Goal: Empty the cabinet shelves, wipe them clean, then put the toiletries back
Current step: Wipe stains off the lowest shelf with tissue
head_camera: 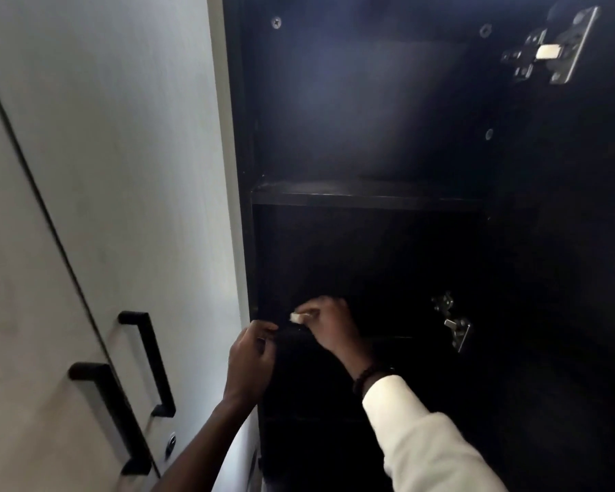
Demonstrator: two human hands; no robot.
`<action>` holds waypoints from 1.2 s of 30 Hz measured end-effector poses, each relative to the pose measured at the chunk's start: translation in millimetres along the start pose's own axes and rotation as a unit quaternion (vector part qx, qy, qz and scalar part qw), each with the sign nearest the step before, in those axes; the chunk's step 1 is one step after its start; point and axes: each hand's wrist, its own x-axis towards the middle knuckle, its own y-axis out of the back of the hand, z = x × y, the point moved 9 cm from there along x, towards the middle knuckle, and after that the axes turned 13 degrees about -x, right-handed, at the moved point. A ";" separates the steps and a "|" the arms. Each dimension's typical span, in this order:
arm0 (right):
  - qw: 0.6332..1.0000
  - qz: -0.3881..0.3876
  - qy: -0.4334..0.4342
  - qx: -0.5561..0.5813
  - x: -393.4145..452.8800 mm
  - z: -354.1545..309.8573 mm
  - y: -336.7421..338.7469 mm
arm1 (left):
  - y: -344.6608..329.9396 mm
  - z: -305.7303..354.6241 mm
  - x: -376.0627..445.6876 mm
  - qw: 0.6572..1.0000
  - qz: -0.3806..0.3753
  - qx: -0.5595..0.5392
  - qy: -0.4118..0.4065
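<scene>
The black cabinet stands open, and its upper shelf [363, 197] holds nothing that I can see. My right hand [329, 323] reaches into the dark lower compartment and pinches a small white piece [295, 317], perhaps a wipe or tissue, near the lower shelf's front left edge [387, 338]. My left hand [251, 360] is at the cabinet's left front edge with its fingers curled; it is too dark to tell whether it holds anything. No toiletries are in view.
White cupboard doors [86, 207] with two black handles [150, 360] fill the left. Metal hinges [547, 47] [455, 324] sit on the cabinet's right inner wall.
</scene>
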 end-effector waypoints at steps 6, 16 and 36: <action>0.998 -0.027 0.058 0.006 -22.0 -15.8 -0.8 | 15.9 -10.5 0.4 1.000 0.006 -0.002 0.026; 0.998 -0.002 0.067 -0.004 -15.8 -44.5 -13.2 | 13.8 -9.1 3.4 0.999 0.011 0.008 0.040; 0.986 -0.118 0.096 -0.067 -10.4 -50.0 -2.2 | 32.7 -3.2 18.0 0.998 0.048 0.031 0.036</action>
